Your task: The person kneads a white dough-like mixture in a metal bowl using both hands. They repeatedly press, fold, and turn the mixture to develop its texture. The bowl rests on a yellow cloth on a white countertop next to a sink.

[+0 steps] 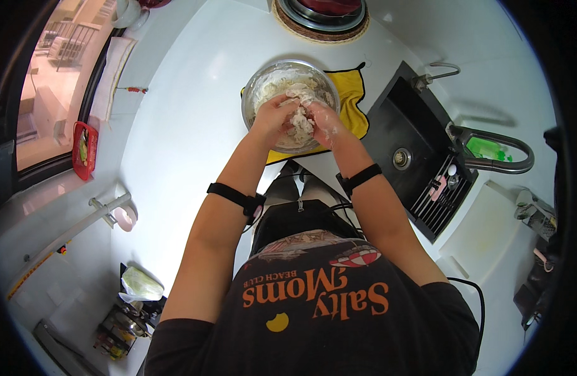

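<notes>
A round metal bowl [247,110] sits on a yellow cloth [354,94] with dark edging. Shaggy, floury dough [301,124] lies in it, with loose white flour [281,77] towards the far wall. My left hand [274,115] is inside the bowl, its curled fingers against the left side of the dough. From the right, my right hand [325,123], coated with flour and dough bits, presses the same lump, so the dough is held between both hands. The fingertips are partly hidden by the dough.
A black sink [387,127] with a curved faucet [504,141] and a drying rack [441,197] lies to the right. A white board [478,225] is nearer. Stacked metal dishes rest on a woven mat [288,23] beyond the bowl. A red basket [85,150] stands by the window at left.
</notes>
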A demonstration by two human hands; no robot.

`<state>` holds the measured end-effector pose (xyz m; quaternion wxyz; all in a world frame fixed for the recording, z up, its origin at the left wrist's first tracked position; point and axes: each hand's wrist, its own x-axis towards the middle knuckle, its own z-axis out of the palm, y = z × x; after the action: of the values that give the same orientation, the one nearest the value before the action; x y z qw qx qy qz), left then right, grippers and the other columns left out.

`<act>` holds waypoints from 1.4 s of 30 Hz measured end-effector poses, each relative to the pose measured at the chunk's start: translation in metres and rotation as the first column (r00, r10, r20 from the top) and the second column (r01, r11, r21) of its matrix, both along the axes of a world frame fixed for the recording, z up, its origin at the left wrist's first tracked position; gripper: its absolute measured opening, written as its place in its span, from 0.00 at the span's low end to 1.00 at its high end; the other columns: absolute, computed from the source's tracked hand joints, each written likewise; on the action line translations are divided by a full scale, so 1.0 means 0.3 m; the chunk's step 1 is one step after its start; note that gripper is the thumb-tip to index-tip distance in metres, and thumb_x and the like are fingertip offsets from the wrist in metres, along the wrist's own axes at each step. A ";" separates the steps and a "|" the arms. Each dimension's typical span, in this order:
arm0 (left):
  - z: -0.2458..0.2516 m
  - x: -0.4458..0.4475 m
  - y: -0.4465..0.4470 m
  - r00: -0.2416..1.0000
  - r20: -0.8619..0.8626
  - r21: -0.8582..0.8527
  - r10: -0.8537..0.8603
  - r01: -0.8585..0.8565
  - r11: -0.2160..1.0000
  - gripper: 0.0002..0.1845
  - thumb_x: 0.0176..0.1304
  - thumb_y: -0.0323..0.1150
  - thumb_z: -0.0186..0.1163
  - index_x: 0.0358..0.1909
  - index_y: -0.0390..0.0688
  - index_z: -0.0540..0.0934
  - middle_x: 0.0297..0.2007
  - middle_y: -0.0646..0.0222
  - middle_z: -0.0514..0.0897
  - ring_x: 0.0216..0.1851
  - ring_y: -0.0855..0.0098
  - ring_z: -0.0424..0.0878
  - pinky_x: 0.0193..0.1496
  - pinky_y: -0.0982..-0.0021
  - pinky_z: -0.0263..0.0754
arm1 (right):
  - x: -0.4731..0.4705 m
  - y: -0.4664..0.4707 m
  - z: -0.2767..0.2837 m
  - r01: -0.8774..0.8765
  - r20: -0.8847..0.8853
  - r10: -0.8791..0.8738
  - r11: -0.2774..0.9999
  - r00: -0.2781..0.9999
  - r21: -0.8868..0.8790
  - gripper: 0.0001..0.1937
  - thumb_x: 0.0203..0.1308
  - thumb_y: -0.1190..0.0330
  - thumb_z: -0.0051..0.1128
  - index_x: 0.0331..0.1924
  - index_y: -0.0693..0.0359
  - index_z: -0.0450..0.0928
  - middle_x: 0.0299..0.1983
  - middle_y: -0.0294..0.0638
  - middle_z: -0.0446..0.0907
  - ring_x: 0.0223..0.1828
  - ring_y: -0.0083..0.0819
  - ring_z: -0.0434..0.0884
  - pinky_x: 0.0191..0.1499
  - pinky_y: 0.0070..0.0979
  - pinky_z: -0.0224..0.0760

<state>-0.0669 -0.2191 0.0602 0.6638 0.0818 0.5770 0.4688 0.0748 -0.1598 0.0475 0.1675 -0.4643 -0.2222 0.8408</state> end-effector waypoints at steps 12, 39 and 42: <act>-0.013 -0.059 -0.006 0.939 -0.081 0.152 -0.333 0.342 0.927 0.17 0.60 0.32 0.68 0.49 0.34 0.83 0.35 0.72 0.84 0.35 0.79 0.78 0.37 0.78 0.72 | 0.001 0.045 0.060 -0.385 -0.031 0.388 0.919 0.921 0.090 0.35 0.74 0.41 0.21 0.67 0.61 0.64 0.49 0.40 0.81 0.48 0.30 0.81 0.52 0.28 0.75; 0.027 -0.082 0.007 0.630 -0.674 0.104 -0.386 0.598 0.795 0.13 0.50 0.29 0.73 0.38 0.39 0.87 0.27 0.73 0.84 0.30 0.81 0.76 0.37 0.77 0.72 | 0.014 0.084 0.137 -0.160 -0.167 0.167 0.986 0.972 0.051 0.38 0.72 0.38 0.14 0.74 0.56 0.49 0.69 0.40 0.65 0.58 0.39 0.78 0.54 0.35 0.79; 0.016 -0.074 0.003 0.830 -0.475 0.113 -0.293 0.388 0.915 0.11 0.53 0.28 0.71 0.39 0.41 0.86 0.31 0.72 0.84 0.30 0.81 0.77 0.36 0.76 0.74 | 0.021 0.099 0.144 -0.097 -0.216 0.099 0.995 0.971 0.017 0.39 0.71 0.36 0.12 0.75 0.56 0.47 0.68 0.41 0.67 0.57 0.41 0.79 0.55 0.38 0.78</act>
<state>-0.0892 -0.2183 0.0651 0.5740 0.3571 0.6387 0.3675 0.0810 -0.1301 0.0907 0.1505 -0.3578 -0.2280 0.8929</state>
